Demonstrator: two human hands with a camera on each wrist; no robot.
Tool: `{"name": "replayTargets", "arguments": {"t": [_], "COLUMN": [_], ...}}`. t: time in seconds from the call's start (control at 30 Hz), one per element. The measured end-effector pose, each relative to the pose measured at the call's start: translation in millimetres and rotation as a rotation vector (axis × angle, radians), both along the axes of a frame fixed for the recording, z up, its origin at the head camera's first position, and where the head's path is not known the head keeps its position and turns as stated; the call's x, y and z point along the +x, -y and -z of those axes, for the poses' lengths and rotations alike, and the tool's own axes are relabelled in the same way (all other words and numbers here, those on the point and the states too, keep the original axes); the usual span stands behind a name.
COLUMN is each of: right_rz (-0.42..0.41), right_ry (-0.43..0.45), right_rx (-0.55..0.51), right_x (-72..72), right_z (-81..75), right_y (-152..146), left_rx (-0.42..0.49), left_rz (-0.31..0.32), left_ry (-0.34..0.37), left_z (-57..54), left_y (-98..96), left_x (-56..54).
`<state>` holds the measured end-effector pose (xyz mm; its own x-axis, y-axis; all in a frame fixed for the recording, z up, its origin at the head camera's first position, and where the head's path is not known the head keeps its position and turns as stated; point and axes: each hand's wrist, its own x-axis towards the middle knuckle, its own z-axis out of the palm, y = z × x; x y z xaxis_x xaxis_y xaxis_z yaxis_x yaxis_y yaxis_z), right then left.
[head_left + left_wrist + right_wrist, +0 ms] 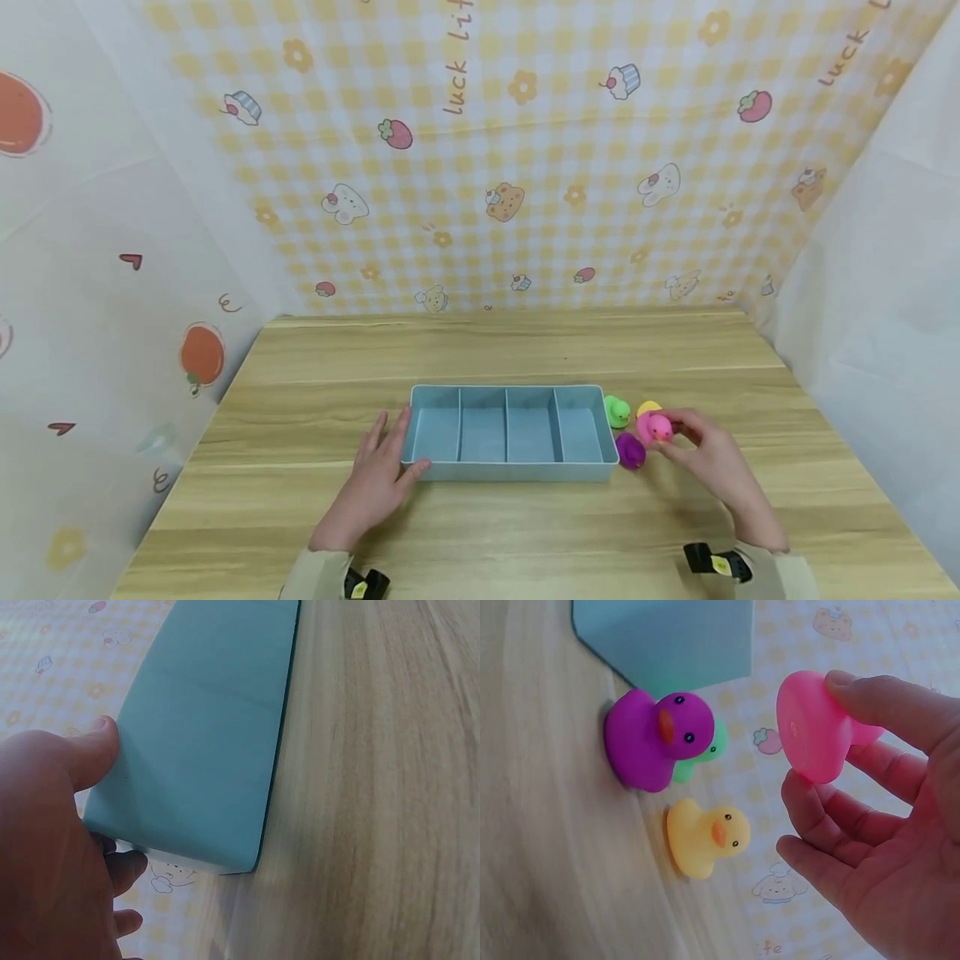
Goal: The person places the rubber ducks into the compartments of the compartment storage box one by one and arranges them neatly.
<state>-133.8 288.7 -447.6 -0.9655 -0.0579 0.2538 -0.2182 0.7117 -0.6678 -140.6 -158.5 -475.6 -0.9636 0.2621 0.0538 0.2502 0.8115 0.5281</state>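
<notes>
A light blue tray with four empty compartments lies crosswise on the wooden table. My left hand rests against its left end with straight fingers, the thumb lying on the tray's front wall. My right hand pinches a pink rubber duck just right of the tray, lifted off the table; in the right wrist view the pink duck sits between thumb and fingers. On the table beside it stand a purple duck, a green duck and a yellow duck.
The wooden table is walled by a yellow checked backdrop behind and white sheets at both sides. Bare wood stretches behind the tray and along the front edge.
</notes>
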Motion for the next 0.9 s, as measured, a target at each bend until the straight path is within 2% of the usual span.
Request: {"name": "replayTargets", "arguments": {"t": [0.17,0.33,0.67,0.9], "right_rz": [-0.037,-0.049,-0.054,-0.072], "right_ry": [-0.035,-0.032,-0.024,-0.026], "right_rx": [-0.061,-0.096,-0.050,-0.081], "right_x": [-2.3,-5.2,-13.5,-18.1], "right_z": [-3.0,-3.6,-3.3,-7.3], "right_y": [7.1,15.5,32.4,46.3], "left_rx": [0.004,0.010,0.004,0.007], "left_rz": [-0.003,0.003,0.001,0.003], "left_ry": [0.015,0.019,0.032,0.031], "left_z": [-0.7,-0.3,-2.7,-2.8], "left_y": [0.6,1.5,0.5,1.1], "left_x": [-0.2,-0.2,-1.0,-1.0]}}
